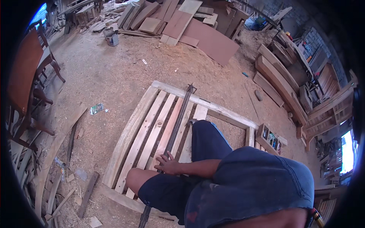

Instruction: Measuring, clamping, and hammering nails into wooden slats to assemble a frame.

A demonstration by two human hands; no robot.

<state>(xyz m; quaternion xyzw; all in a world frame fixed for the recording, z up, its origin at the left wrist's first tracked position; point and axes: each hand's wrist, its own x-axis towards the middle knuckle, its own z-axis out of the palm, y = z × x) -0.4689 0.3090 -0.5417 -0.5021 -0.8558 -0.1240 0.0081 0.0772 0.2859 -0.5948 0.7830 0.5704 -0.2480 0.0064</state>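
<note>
A pale wooden frame with slats [159, 125] lies flat on the ground in front of me. Diagonally across it runs a long dark metal bar clamp [178, 132]; its lower end passes under my bent leg. My right hand [168, 164] rests on the bar between my knees, its fingers bent over the metal. My left hand is outside the picture. Close to my right knee, a small grey metal tool head [192, 121] lies on the slats, partly hidden by the leg.
A small wooden box [268, 138] of bits stands at the frame's right corner. Boards [178, 19] are piled at the back, timber [281, 79] at the right. A chair [26, 72] and offcuts [57, 186] lie left. Sawdust covers the ground.
</note>
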